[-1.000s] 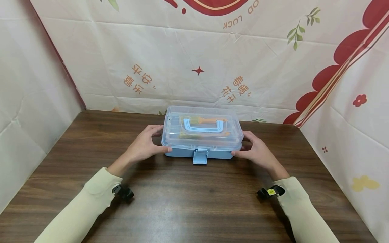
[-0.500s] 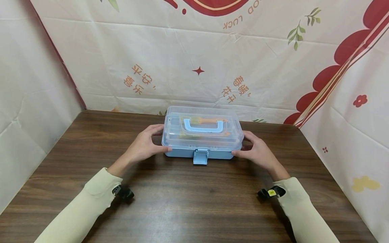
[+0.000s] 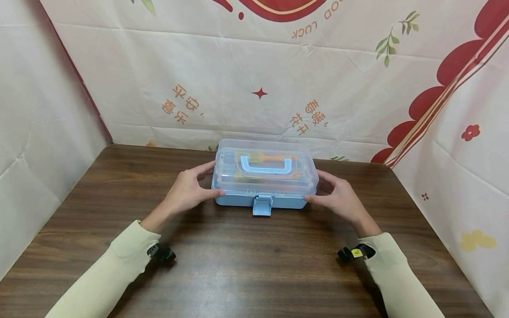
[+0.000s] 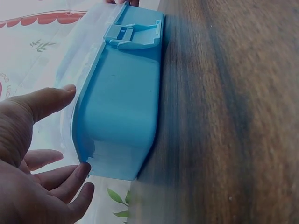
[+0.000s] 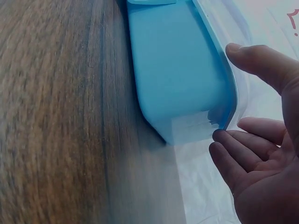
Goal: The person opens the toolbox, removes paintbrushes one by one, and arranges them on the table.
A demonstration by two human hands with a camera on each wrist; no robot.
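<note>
A light-blue plastic storage box point(image 3: 238, 201) stands on the table, its clear lid point(image 3: 228, 185) down on it. The blue front latch point(image 3: 262, 206) hangs unfastened. A blue carry handle point(image 3: 266, 170) lies folded on the lid. My left hand point(image 3: 188, 190) holds the left end, thumb at the front corner and fingers along the side. At the other end my right hand point(image 3: 338, 198) does likewise. In the wrist views, thumbs and fingertips meet the lid's rim. Through the lid shows an orange-handled brush point(image 3: 274, 157); other contents are blurred.
The dark wood table point(image 3: 222, 269) reaches in front of the box and to both sides. Close behind it hangs a printed white cloth point(image 3: 238, 110), with more cloth at left and right. Both wrists wear black straps with small cameras.
The fingers of both hands shift slightly along the ends of the box, and the thumbs rise a little at the front corners. The box and its lid stay in place.
</note>
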